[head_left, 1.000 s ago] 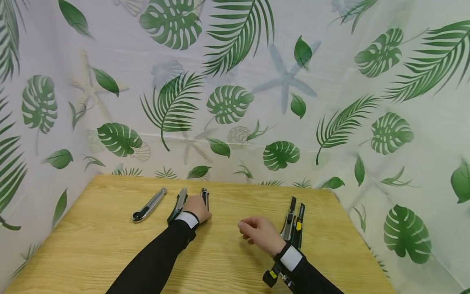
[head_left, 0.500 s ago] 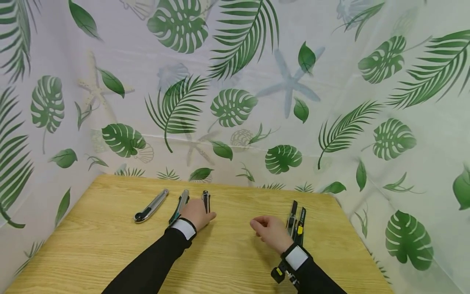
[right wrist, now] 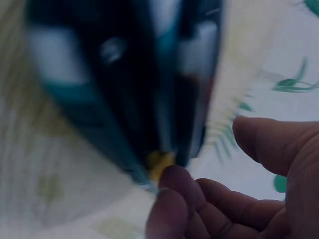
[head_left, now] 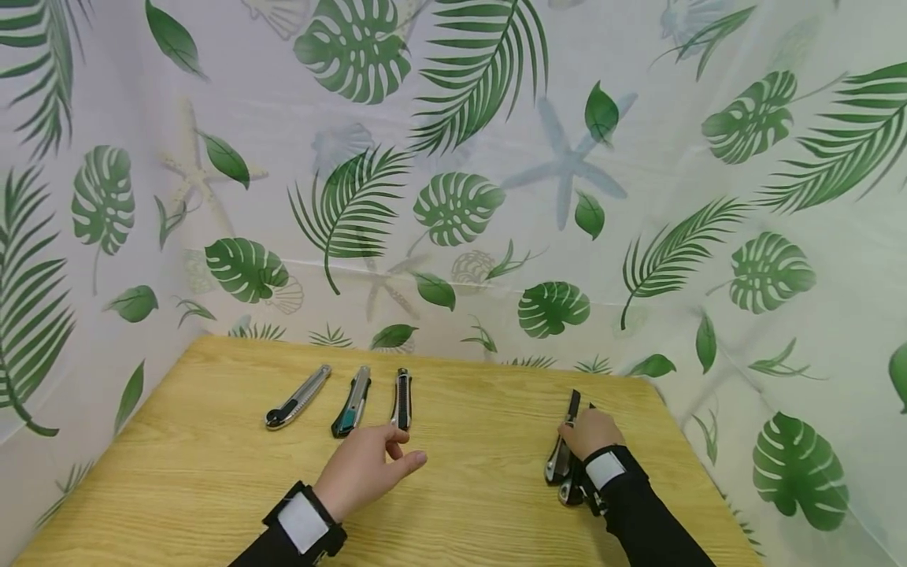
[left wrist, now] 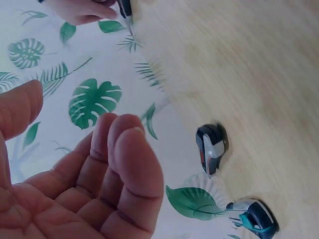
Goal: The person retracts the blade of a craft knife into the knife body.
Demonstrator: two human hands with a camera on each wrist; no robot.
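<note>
Leaf-print sheeting backs your wooden worktop (head_left: 460, 504). Your left hand (head_left: 364, 476) hovers with a loose, empty grip just short of the black knife (head_left: 401, 399). Your right hand (head_left: 591, 433) lies on the paired utility knives (head_left: 563, 453), fingertips touching them; whether that grip has closed, you cannot tell.

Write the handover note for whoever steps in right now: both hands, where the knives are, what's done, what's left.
Left hand: empty, fingers relaxed, just above the table, near the row of three.
Right hand: on the two knives at the right, fingertips touching them; a firm grip cannot be confirmed, as the wrist view is blurred.
Knives: silver one, teal-ended one and black one lie side by side, apart, at the left.
Done: three look laid out in a row.
Left: probably the two right-hand knives, which lie bunched together.
</note>
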